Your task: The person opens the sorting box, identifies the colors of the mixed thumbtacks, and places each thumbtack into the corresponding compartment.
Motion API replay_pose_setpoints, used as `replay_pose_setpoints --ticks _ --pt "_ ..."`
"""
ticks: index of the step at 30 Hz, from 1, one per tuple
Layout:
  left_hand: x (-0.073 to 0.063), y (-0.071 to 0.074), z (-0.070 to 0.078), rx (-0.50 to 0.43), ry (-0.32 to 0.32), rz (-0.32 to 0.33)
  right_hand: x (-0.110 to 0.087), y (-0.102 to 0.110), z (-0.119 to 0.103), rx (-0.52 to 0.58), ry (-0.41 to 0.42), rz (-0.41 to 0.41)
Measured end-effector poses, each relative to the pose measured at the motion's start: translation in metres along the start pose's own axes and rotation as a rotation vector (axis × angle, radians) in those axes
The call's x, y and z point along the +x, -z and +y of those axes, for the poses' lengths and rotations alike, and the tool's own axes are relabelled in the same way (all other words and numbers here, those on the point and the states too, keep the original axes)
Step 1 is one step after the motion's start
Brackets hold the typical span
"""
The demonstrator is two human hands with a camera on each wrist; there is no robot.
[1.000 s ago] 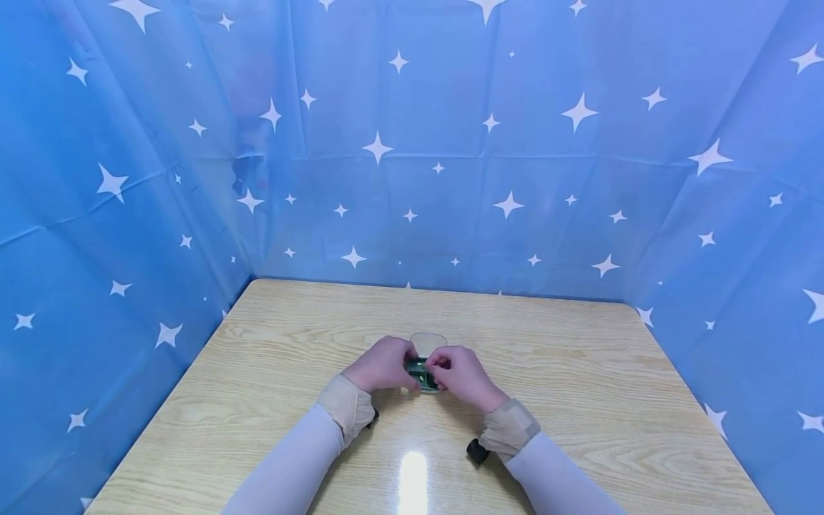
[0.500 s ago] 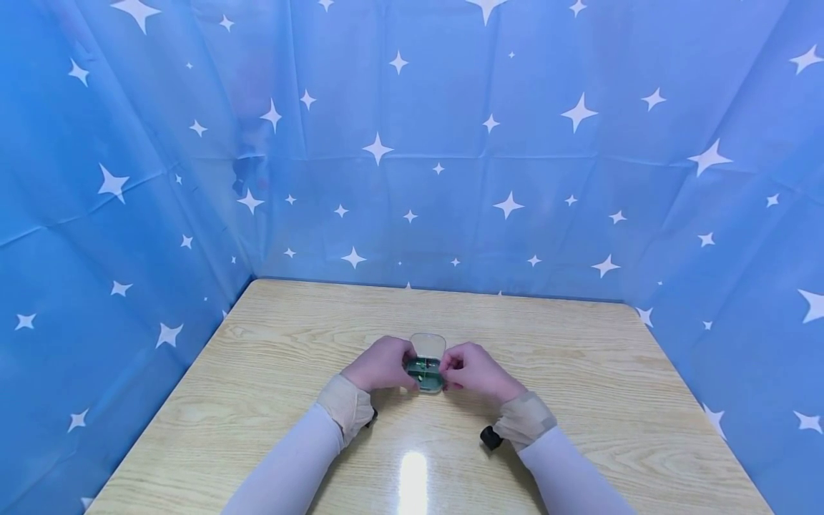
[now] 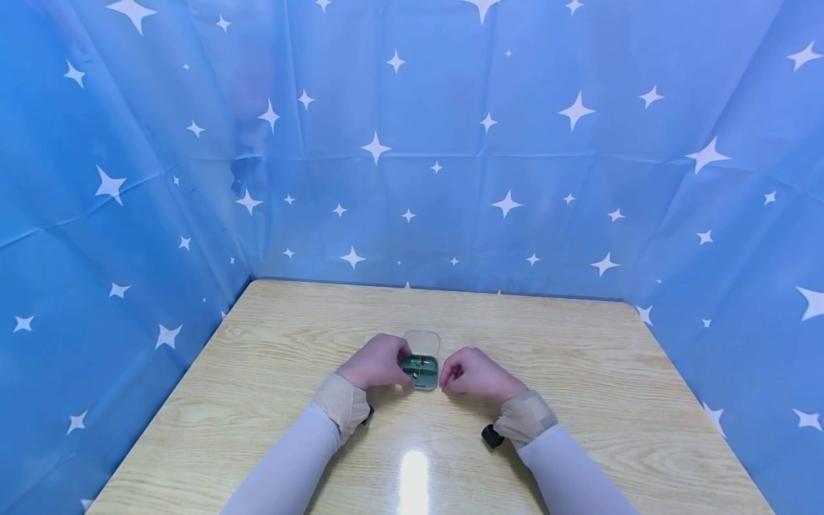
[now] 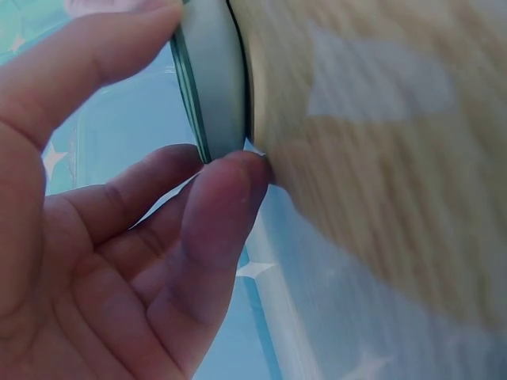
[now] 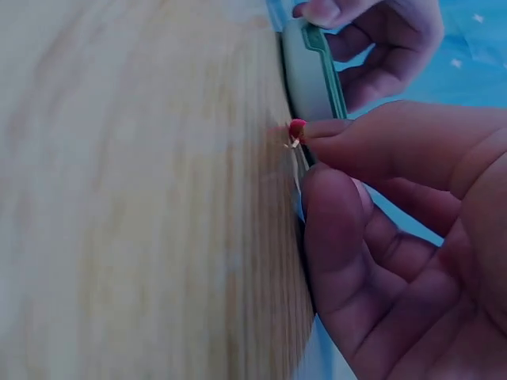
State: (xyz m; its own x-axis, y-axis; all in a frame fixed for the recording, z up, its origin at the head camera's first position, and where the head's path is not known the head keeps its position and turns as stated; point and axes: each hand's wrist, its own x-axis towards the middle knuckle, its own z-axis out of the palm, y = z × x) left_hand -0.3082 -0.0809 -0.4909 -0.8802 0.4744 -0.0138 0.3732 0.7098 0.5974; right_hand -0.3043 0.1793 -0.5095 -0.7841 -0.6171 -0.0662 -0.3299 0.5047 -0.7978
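Observation:
A small green pill box (image 3: pixel 425 383) lies on the table with its clear lid (image 3: pixel 422 342) flipped back. Dividers split its inside, and several tiny coloured capsules (image 3: pixel 415 362) show there, too small to make out well. My left hand (image 3: pixel 376 362) grips the box's left side; the left wrist view has the box's edge (image 4: pixel 214 79) between the thumb and fingers. Just right of the box, my right hand (image 3: pixel 475 373) is low over the table, thumb and fingers bent together. At their tips is a tiny red and pale capsule (image 5: pixel 297 129), partly hidden, close to the tabletop.
The wooden table (image 3: pixel 566 357) stretches out around both hands, with a bright light reflection near its front. A blue curtain with white stars (image 3: pixel 438 168) hangs along the back and sides. Black wrist cameras (image 3: pixel 492 436) sit under the wrists.
My right hand has moved from over the pill box to the table on its right, uncovering the compartments. The left hand keeps its grip, and the box has shifted very slightly left in view.

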Motion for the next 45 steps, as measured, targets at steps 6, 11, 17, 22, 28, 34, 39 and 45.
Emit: replay_pose_setpoints --ticks 6,11,17,22,28,34,39,45 --pt "0.000 0.000 -0.001 0.009 0.007 -0.011 0.002 -0.004 -0.003 -0.140 0.026 0.019" --pt "0.001 -0.001 -0.003 0.024 -0.001 -0.007 0.001 -0.006 -0.008 -0.184 -0.005 0.036" --pt "0.001 0.000 -0.003 0.016 -0.012 0.002 -0.002 -0.003 -0.010 -0.158 -0.092 0.061" --pt "0.001 0.000 -0.002 -0.003 -0.012 0.006 -0.003 -0.002 -0.008 -0.063 -0.169 0.084" --pt "0.000 0.000 -0.001 -0.003 -0.012 0.003 -0.003 -0.002 -0.002 0.040 -0.203 0.096" --pt "0.001 0.000 -0.001 -0.001 -0.012 0.005 -0.001 -0.003 -0.002 0.053 -0.192 0.103" --pt "0.001 -0.001 -0.002 0.005 -0.016 0.009 -0.002 -0.003 -0.007 0.045 -0.192 0.103" --pt "0.002 -0.001 -0.002 0.003 -0.014 0.006 -0.003 -0.006 -0.012 -0.043 -0.178 0.108"
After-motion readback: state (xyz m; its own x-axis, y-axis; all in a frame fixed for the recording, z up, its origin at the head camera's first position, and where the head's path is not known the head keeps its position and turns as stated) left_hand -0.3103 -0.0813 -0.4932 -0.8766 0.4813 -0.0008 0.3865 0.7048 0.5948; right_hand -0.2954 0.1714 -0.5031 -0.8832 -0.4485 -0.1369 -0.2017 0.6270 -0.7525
